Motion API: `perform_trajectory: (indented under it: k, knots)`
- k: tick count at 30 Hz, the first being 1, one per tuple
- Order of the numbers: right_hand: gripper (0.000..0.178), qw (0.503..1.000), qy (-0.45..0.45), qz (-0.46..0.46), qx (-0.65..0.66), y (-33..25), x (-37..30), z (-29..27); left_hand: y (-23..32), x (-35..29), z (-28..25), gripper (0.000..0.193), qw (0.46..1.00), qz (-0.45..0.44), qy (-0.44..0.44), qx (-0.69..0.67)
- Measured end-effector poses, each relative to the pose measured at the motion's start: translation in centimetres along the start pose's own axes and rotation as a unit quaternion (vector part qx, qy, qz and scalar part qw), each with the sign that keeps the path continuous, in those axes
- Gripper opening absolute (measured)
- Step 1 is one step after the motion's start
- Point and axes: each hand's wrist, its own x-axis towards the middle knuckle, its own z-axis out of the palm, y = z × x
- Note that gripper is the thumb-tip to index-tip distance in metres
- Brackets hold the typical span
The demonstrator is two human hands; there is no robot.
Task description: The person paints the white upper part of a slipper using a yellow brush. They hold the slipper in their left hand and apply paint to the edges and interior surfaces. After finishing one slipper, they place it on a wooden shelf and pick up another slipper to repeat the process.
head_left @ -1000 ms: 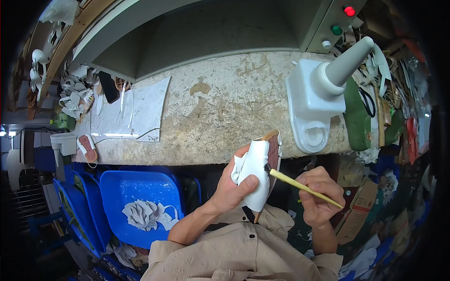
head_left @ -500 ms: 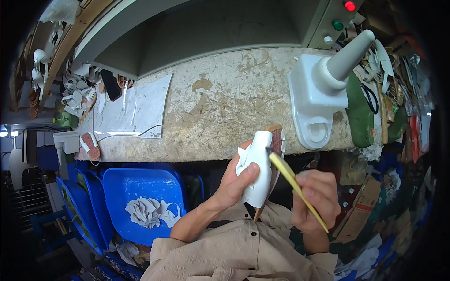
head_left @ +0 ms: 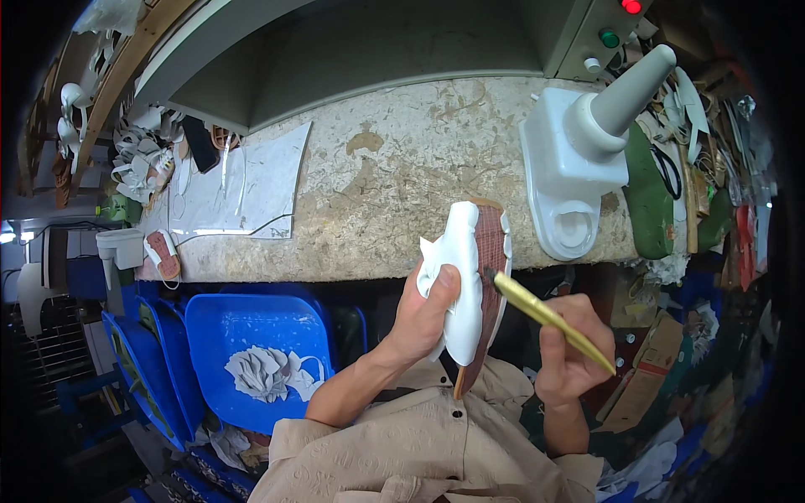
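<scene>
My left hand (head_left: 422,317) is wrapped round a white shoe upper (head_left: 463,281), held upright in front of my body just past the bench's front edge. Its sole side, a reddish-brown woven-looking insole (head_left: 489,293), is turned to the right, with white edges of the upper folded over along its rim. Pinched in my right hand (head_left: 574,348) is a brush (head_left: 549,317) with a yellow handle. The dark bristle tip is at the insole; whether it touches I cannot tell.
A white glue-pot-like container (head_left: 570,155) with a thick grey spout stands right on the worn bench (head_left: 377,184). Behind is a grey hood (head_left: 360,50). A white sheet (head_left: 268,180) and dark phone (head_left: 199,144) lie left. A blue tub (head_left: 214,331) holds white scraps.
The shoe upper has been raised and turned, so more of the insole shows. The brush has moved slightly right and down, from the white upper's edge to the insole; its handle is tilted flatter.
</scene>
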Motion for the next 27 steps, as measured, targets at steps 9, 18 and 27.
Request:
perform_trajectory:
  k: [9,18,27]
  knots:
    - [0.027,0.999,-0.017,0.03,-0.002,0.3,-0.4,0.3,-0.2,0.7,1.5,0.044,0.994,0.057,0.084,0.044]
    - [0.027,0.996,-0.05,-0.044,-0.055,0.8,-0.7,0.1,-0.1,1.4,1.7,0.043,0.992,0.069,0.096,0.04]
    - [0.026,0.992,-0.071,-0.063,-0.079,0.8,-2.1,-0.8,0.3,2.0,2.3,0.038,0.993,0.035,0.109,-0.01]
